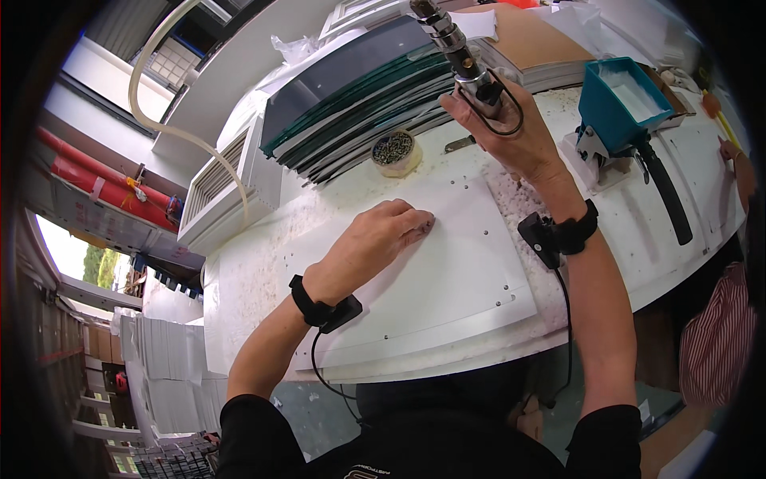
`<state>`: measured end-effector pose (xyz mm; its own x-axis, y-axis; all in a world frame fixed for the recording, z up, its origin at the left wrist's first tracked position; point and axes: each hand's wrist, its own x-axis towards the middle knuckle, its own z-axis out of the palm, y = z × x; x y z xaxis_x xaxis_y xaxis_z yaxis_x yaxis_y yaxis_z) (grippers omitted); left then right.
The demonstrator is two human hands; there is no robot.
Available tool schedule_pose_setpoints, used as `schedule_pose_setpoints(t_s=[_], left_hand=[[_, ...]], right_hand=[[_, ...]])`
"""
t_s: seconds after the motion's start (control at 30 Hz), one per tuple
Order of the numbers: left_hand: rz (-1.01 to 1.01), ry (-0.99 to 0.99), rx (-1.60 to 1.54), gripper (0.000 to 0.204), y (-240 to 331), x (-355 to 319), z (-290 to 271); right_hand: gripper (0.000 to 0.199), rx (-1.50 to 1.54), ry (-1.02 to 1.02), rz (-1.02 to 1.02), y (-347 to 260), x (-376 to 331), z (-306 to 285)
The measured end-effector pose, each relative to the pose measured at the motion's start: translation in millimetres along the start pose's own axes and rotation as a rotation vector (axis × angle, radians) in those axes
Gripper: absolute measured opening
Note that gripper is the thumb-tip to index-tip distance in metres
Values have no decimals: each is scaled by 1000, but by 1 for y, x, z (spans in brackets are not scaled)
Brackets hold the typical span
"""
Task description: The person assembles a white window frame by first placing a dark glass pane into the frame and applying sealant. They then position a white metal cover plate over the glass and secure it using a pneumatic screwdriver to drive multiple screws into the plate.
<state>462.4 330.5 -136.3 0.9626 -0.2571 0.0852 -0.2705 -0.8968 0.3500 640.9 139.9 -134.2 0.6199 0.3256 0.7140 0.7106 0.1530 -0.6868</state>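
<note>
A white flat panel [435, 279] lies before me on the table, with several small metal screws [486, 232] dotted near its edges. Over its upper part is my left hand [371, 239], its fingers closed together; small dark bits show at the fingertips, too small to name. My right hand [515, 140] grips a metal power screwdriver [459, 56] with a black wire hanger loop, raised beyond the panel's right side. A round tub of screws [395, 152] stands past the panel's far edge, between my hands. Near the right hand's fingers lies a small metal plate [459, 144].
Behind the tub rises a stack of dark glass sheets [351, 88]. A teal hopper with a black handle [622, 104] stands at the right, near another person's hand [730, 150]. White louvred frames [219, 184] lean at the left, beside a pale hose [179, 130].
</note>
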Motion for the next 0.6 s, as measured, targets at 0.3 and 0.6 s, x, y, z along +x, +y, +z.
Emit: schedule_pose_setpoints(t_s=[0.3,0.6], left_hand=[[159,-25,149,12,-7,9,5],[141,-81,215,13,-3,16,3]], right_hand=[[32,-34,1,-5,-3,-1,0],[33,-22,8,-20,-4,-1,1]])
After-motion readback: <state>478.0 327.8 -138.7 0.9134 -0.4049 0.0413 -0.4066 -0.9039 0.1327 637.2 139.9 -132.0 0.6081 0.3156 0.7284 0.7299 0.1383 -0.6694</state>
